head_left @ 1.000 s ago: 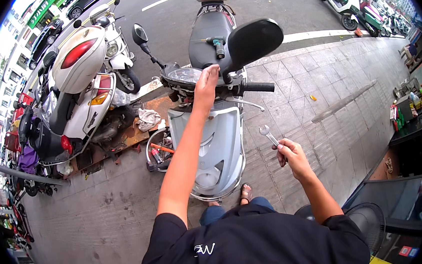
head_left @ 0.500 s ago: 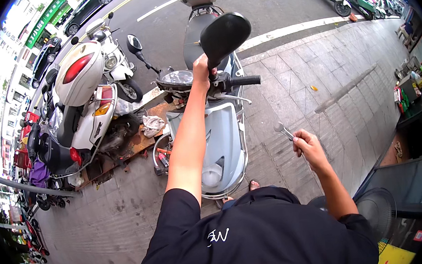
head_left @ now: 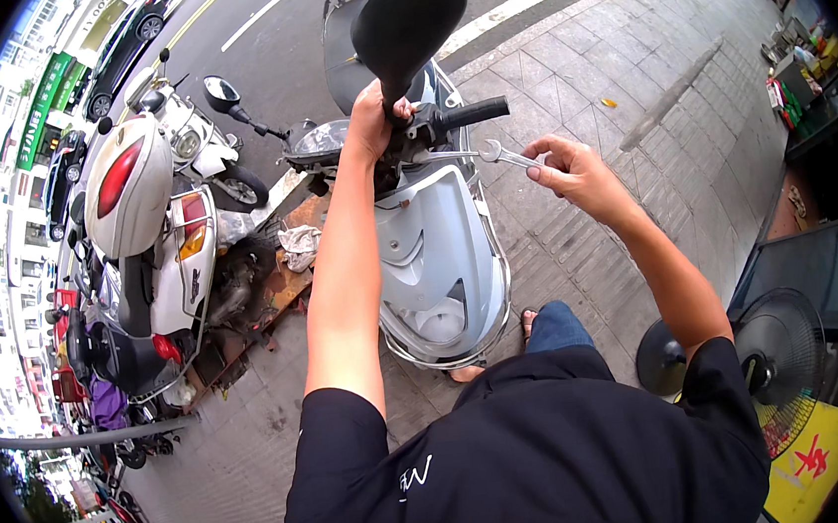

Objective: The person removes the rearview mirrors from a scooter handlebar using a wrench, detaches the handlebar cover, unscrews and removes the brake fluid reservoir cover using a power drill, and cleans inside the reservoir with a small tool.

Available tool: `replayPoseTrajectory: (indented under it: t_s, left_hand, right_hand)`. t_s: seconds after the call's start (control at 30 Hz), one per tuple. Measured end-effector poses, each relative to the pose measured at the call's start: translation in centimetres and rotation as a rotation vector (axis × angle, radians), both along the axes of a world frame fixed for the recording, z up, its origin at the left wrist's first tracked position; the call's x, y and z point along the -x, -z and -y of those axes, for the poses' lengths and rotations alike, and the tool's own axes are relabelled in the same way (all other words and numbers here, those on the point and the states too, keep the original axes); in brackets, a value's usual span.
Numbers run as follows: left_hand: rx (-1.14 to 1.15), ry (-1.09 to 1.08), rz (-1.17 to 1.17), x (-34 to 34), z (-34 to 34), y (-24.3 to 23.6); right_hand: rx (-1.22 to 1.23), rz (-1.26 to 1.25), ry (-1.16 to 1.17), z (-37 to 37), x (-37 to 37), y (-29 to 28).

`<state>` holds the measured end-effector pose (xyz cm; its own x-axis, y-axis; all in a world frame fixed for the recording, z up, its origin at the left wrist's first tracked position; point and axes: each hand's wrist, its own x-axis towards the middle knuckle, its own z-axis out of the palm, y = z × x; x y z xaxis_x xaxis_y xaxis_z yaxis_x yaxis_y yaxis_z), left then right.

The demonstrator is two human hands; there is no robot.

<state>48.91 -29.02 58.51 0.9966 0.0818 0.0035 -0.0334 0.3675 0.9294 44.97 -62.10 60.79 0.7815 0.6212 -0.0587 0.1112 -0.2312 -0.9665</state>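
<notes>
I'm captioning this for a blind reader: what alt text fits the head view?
A person's left hand grips the stem of a black mirror on a pale scooter, while the right hand brings a metal wrench toward the handlebar. Other scooters stand parked at left.

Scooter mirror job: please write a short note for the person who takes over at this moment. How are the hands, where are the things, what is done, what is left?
Left hand: gripping the mirror stem at the scooter handlebar.
Right hand: holding a wrench, its head pointing toward the handlebar, seemingly not on any nut.
Done: mirror stands upright on its mount.
Left: probably putting the wrench on the stem nut; whether it is tight cannot be seen.
</notes>
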Motion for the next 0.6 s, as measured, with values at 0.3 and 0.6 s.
replayPoseTrajectory:
  t_s: [0.3, 0.6]
  left_hand:
    - [-0.066, 0.081, 0.175, -0.5, -0.4, 0.3]
    - [-0.046, 0.067, 0.137, 0.0, -0.5, 1.0]
  right_hand:
    - [-0.136, 0.367, 0.213, -3.7, -10.1, 0.2]
    - [0.112, 0.527, 0.146, -12.1, -12.8, 5.9]
